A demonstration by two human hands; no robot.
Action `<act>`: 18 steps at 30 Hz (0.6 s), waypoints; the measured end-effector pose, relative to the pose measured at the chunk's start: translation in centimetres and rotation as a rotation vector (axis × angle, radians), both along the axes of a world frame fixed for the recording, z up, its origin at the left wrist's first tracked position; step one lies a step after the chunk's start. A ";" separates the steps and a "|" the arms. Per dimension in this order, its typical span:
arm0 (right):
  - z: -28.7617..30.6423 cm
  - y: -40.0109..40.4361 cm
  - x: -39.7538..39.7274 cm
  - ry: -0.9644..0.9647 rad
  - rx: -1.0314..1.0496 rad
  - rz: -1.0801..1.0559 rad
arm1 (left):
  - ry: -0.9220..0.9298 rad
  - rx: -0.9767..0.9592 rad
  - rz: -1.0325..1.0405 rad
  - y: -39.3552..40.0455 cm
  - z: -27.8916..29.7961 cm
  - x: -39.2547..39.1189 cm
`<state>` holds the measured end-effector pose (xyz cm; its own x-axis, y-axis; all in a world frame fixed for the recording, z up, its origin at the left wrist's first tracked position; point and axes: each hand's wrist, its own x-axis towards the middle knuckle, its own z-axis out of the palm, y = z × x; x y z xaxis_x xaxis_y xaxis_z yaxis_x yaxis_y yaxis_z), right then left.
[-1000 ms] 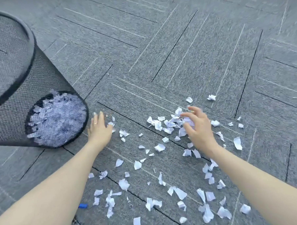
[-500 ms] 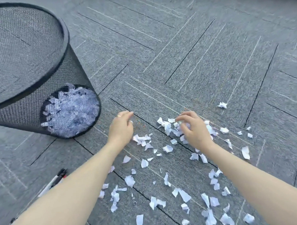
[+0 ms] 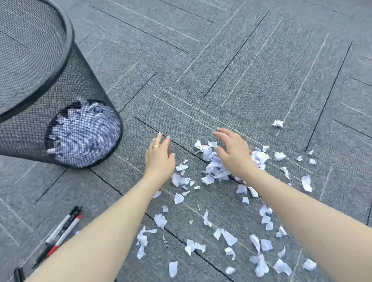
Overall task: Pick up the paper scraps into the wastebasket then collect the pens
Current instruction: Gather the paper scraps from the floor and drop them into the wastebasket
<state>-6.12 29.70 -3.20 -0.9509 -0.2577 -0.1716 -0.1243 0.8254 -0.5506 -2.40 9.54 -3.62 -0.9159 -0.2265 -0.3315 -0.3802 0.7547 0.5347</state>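
A: The paper scraps (image 3: 214, 165) are seen strewn over the grey carpet (image 3: 219, 54), with the thickest heap bunched between the two hands.

B: And the left hand (image 3: 160, 157) is laid low over the carpet, fingers straight and close together, nothing gripped. A ring (image 3: 156, 146) is worn on one finger.

A: The right hand (image 3: 233, 152) is held just above the heap, fingers relaxed and slightly spread. No scrap is pinched there, though the palm side is hidden.

B: More scraps are scattered nearer the camera, between and beneath the forearms, and one crumpled bit (image 3: 278, 123) is left apart on the far right.

A: The wastebasket (image 3: 29, 88), black mesh, is seen standing to the left, well apart from the heap. White paper is visible through the mesh at its bottom.

B: The pens (image 3: 61, 233) are found at lower left, lying side by side on the carpet just beside the left forearm. One has a red tip. A further dark pen (image 3: 18, 276) is partly seen by the lower left edge.
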 end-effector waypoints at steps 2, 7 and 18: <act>0.1 -0.8 0.1 -0.057 0.054 0.126 | -0.083 -0.093 0.079 -0.5 -0.3 -0.7; -0.1 -0.5 3.5 -0.017 -0.032 0.229 | -0.043 0.083 -0.103 -1.2 0.3 4.5; 0.0 -2.9 0.2 -0.031 0.033 0.136 | -0.047 0.022 0.025 -1.4 0.0 4.6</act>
<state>-5.95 26.85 -3.17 -0.9018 -0.3773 -0.2106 -0.2194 0.8198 -0.5290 2.21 8.14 -3.59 -0.8935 -0.2414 -0.3788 -0.4236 0.7330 0.5322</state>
